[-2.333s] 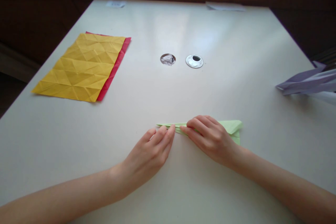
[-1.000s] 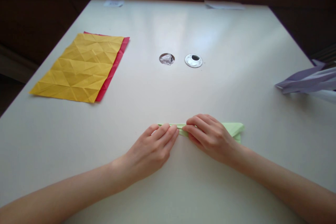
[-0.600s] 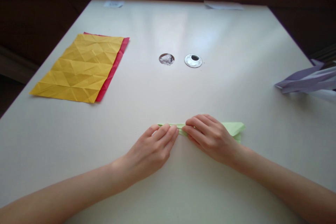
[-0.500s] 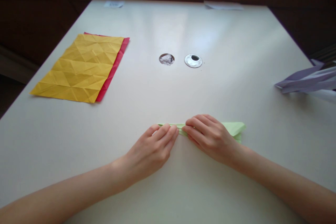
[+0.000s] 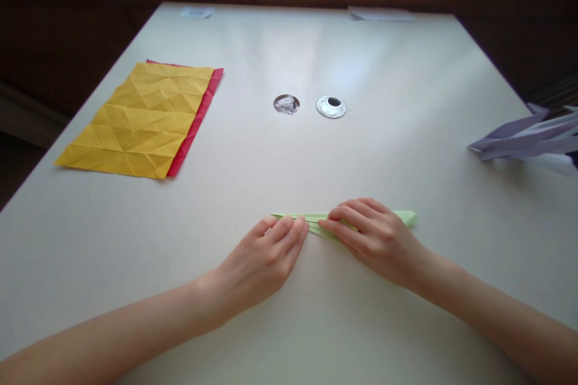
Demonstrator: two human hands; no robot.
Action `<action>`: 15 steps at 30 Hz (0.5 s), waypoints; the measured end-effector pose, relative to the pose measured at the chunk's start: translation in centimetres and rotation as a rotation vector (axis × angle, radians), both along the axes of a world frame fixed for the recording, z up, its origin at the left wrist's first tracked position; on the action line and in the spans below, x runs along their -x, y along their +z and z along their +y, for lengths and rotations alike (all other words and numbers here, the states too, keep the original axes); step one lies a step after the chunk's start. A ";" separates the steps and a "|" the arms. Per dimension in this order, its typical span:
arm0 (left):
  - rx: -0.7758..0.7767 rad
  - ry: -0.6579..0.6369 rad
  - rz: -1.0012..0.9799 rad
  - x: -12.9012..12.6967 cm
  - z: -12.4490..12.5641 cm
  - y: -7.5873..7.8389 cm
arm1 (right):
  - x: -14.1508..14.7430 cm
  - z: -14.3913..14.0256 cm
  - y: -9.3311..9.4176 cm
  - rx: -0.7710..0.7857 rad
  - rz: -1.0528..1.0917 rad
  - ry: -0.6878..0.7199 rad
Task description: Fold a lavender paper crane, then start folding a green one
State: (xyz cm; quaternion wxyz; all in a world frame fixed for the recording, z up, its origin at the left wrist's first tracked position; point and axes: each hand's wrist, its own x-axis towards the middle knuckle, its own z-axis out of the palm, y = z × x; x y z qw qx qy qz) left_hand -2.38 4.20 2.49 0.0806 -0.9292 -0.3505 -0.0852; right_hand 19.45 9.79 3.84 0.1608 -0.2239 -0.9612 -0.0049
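A narrow piece of folded light green paper (image 5: 318,218) lies across the near middle of the white table. My left hand (image 5: 266,258) pinches its left end, fingers pressed together near the tip. Farther right along the strip, my right hand (image 5: 379,237) is closed on the paper, with thumb and fingers on its layers. Between the two hands several thin layers show along the near edge. The right end sticks out past my right hand, and the middle part is hidden under the fingers.
A creased yellow sheet (image 5: 135,123) overlaps a red sheet (image 5: 198,114) at the left. Folded purple paper (image 5: 519,135) stands at the right edge. Two round holes, one stuffed with crumpled material (image 5: 286,104) and one with a silver grommet (image 5: 331,109), sit mid-table (image 5: 253,156).
My right hand has slid a little to the right along the green paper, showing more of its layers. The right end looks narrower. My left hand stays at the left end.
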 end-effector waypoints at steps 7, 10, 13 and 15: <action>-0.001 -0.006 0.020 0.1 0.1 0.3 | -1.7 -0.5 -0.4 -0.025 0.090 -0.087; -0.014 -0.009 0.031 0.0 0.2 0.4 | -2.2 -0.6 -0.6 -0.023 0.106 -0.091; -0.028 -0.007 0.056 -0.4 0.2 0.6 | -2.4 -0.8 -0.8 -0.018 0.125 -0.097; -0.037 -0.007 0.078 -0.7 0.2 0.7 | -2.4 -0.9 -1.0 -0.012 0.145 -0.109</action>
